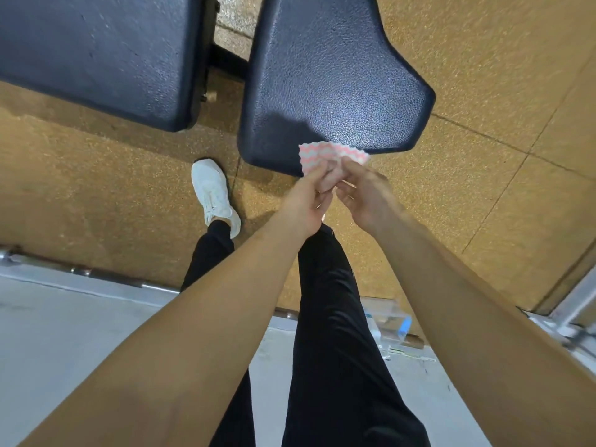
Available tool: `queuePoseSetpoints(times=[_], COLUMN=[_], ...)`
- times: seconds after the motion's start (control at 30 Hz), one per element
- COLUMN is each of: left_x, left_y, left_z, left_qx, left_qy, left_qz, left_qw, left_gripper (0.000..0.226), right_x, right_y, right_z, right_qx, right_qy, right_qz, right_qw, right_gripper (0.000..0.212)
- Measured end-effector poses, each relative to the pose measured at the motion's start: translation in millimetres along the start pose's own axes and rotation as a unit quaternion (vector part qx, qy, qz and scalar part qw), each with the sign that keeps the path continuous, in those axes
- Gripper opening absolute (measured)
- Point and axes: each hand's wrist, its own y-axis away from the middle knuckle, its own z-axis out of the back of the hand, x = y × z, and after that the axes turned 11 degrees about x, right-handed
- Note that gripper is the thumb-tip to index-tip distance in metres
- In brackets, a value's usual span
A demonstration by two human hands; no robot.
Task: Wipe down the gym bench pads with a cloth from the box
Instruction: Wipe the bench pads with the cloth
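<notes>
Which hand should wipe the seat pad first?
Probably the right hand: both hands hold the cloth, but it is nearer the seat pad's middle; the left hand is by the edge.

Light is bright and warm, falling from above. A pale glare patch sits on the right pad (pixel 335 88), with a dark shadow at its near left corner. The left pad (pixel 96 53) is duller and casts a soft shadow on the floor (pixel 503 91). Wide-angle distortion bends lines and stretches the forearms at the lower edges. The bottom right corner is blurred; the middle is sharp.
</notes>
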Motion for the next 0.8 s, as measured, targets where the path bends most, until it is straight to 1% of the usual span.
queuePoseSetpoints(times=[0.03, 0.1, 0.17, 0.23, 0.3, 0.33, 0.4, 0.43, 0.47, 0.53, 0.57, 0.6, 0.63, 0.7, 0.8], left_x=[2, 8, 9, 1, -15, -24, -40, -46, -52, -63, -69, -75, -81, -94, -113], left_y=[-4, -7, -2, 9, 19, 24, 31, 32, 34, 32, 29, 27, 23, 21, 18], left_z=[2, 8, 14, 22, 34, 39, 48, 52, 53, 57, 58, 59, 60, 58, 55], left_qx=[-0.018, -0.063, -0.107, -0.141, -0.177, -0.190, -0.199, -0.200, -0.203, -0.219, -0.229, -0.238, -0.243, -0.236, -0.223], left_qy=[0.005, 0.039, 0.080, 0.106, 0.112, 0.111, 0.094, 0.083, 0.075, 0.049, 0.023, -0.012, -0.054, -0.135, -0.239], left_qz=[-0.008, -0.025, -0.036, -0.047, -0.067, -0.077, -0.104, -0.120, -0.135, -0.162, -0.177, -0.191, -0.202, -0.219, -0.229], left_qw=[1.000, 0.997, 0.990, 0.983, 0.976, 0.972, 0.970, 0.969, 0.967, 0.961, 0.957, 0.952, 0.947, 0.937, 0.917], left_gripper=[0.035, 0.046, 0.043, 0.041, 0.033, 0.027, 0.021, 0.024, 0.028, 0.029, 0.027, 0.028, 0.029, 0.026, 0.022], right_x=[0, 1, 3, 1, -5, -8, -12, -13, -13, -9, -6, -2, 1, 3, -1], right_y=[-1, -1, 2, 4, 4, 3, 3, 4, 4, -1, -2, -3, -4, -5, -3], right_z=[1, 2, -1, -10, -21, -25, -30, -34, -36, -42, -45, -48, -50, -51, -48], right_qx=[-0.009, -0.022, -0.025, -0.040, -0.097, -0.136, -0.188, -0.197, -0.198, -0.180, -0.164, -0.153, -0.153, -0.152, -0.140], right_qy=[-0.023, -0.071, -0.089, -0.069, -0.030, -0.010, 0.029, 0.037, 0.029, -0.037, -0.073, -0.092, -0.099, -0.114, -0.125], right_qz=[0.002, 0.011, 0.018, 0.025, 0.052, 0.084, 0.154, 0.168, 0.162, 0.114, 0.088, 0.071, 0.064, 0.070, 0.079], right_qw=[1.000, 0.997, 0.996, 0.996, 0.993, 0.987, 0.970, 0.965, 0.966, 0.976, 0.980, 0.981, 0.981, 0.979, 0.979], right_gripper=[0.039, 0.038, 0.034, 0.028, 0.021, 0.020, 0.029, 0.036, 0.047, 0.073, 0.078, 0.076, 0.069, 0.059, 0.057])
